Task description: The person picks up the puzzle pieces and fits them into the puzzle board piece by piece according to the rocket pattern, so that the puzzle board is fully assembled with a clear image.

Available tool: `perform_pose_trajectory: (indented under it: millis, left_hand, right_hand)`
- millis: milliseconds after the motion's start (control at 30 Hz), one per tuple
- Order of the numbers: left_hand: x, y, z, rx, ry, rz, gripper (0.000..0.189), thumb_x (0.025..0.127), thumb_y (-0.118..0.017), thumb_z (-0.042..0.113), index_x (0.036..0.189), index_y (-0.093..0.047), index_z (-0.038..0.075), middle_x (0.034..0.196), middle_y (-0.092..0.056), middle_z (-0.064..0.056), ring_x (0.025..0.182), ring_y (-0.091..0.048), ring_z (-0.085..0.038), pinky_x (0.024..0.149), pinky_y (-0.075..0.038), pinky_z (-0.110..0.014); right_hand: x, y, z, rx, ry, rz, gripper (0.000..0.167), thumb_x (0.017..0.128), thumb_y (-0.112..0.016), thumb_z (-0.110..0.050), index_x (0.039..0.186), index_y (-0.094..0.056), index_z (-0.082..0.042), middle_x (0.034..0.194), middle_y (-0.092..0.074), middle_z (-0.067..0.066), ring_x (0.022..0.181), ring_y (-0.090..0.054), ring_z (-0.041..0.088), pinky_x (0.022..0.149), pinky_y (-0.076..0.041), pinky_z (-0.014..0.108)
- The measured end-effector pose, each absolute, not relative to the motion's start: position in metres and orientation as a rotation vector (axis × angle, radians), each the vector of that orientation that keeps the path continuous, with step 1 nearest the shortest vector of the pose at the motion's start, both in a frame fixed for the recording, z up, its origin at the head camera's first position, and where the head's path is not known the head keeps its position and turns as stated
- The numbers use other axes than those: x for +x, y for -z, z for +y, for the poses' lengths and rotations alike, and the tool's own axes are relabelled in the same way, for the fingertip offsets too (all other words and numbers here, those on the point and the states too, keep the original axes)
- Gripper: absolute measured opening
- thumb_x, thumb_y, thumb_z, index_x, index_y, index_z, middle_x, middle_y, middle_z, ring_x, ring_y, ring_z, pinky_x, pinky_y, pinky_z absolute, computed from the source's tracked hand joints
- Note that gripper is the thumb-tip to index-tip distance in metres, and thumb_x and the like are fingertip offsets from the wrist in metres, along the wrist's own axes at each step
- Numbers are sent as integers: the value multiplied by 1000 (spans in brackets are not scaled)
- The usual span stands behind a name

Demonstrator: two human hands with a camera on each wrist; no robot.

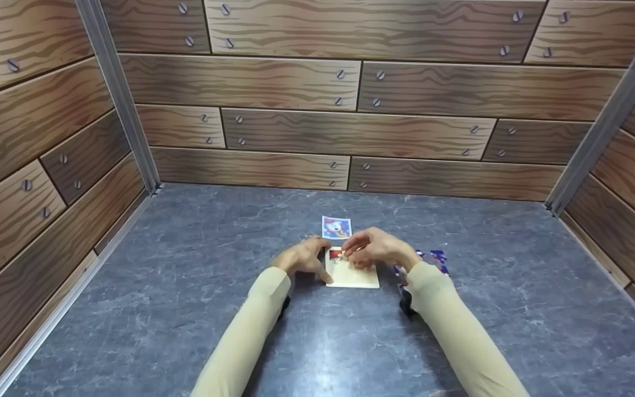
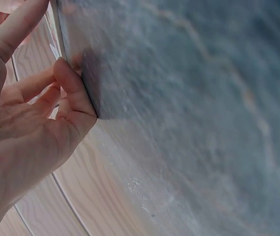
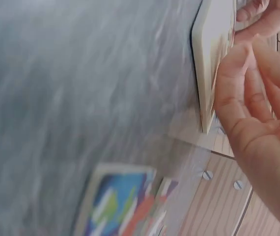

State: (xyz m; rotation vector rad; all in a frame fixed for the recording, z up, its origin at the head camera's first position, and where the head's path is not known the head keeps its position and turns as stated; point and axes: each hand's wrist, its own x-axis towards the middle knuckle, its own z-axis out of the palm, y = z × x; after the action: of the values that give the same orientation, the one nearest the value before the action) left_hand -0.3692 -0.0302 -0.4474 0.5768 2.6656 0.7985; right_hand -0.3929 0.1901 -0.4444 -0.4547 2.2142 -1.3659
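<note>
A pale wooden puzzle board [image 1: 357, 280] lies flat, with a red picture piece [image 1: 337, 254] in its upper left part. My left hand [image 1: 302, 258] holds the board at its left side, thumb by the near corner and bent fingers by the far one; the left wrist view shows this hand [image 2: 37, 113] low against the tabletop. Over the board's upper part is my right hand [image 1: 375, 248]. In the right wrist view the right hand [image 3: 263, 103] has thumb and index tips together in a pinch; the small puzzle piece there is mostly hidden by the fingers.
A small picture card [image 1: 337, 227] lies just beyond the board. Several blue and red puzzle pieces [image 1: 437, 256] are spread to the right, partly under my right forearm. Wood-patterned walls [image 1: 350, 132] enclose the grey marbled tabletop [image 1: 213, 264].
</note>
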Motion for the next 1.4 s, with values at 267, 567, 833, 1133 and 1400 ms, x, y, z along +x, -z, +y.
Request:
perform_pose_trajectory:
  millis: [267, 567, 833, 1133, 1400]
  left_hand:
    - [-370, 447, -29, 573, -772, 2671, 80, 69, -90, 22, 138, -52, 7, 142, -48, -13, 131, -45, -28, 114, -35, -41]
    - [-368, 450, -31, 518, -816, 2645, 82, 69, -90, 19, 140, -50, 8, 144, -45, -12, 133, -43, -27, 116, -34, -42]
    - [-369, 448, -30, 539, -825, 2641, 81, 69, -90, 18, 139, -51, 8, 145, -44, -13, 134, -42, -28, 116, -33, -42]
    - [-370, 448, -26, 543, -779, 2655, 81, 71, -89, 21, 140, -50, 9, 145, -44, -12, 134, -42, -27, 116, -34, -42]
    - [-369, 448, -27, 545, -781, 2663, 81, 70, -89, 21, 140, -51, 8, 145, -45, -12, 134, -43, -28, 116, -33, -42]
  right_hand:
    - [-393, 434, 212, -523, 1301, 2278, 34, 86, -68, 3, 119, -63, 9, 114, -67, 26, 84, -66, 16, 69, -56, 26]
    - [-392, 432, 244, -547, 1198, 2383, 27, 87, -72, -6, 111, -69, 4, 102, -72, 14, 87, -65, 16, 75, -57, 31]
    - [-391, 435, 274, -555, 1204, 2445, 29, 87, -71, -6, 113, -67, 8, 105, -71, 16, 84, -64, 11, 76, -56, 29]
    - [-393, 432, 299, -476, 1198, 2536, 31, 88, -71, -10, 115, -68, 5, 106, -70, 19, 76, -61, 13, 66, -53, 28]
    - [-395, 436, 315, -438, 1219, 2528, 29, 88, -66, 2, 116, -66, 9, 113, -68, 25, 91, -67, 17, 81, -58, 33]
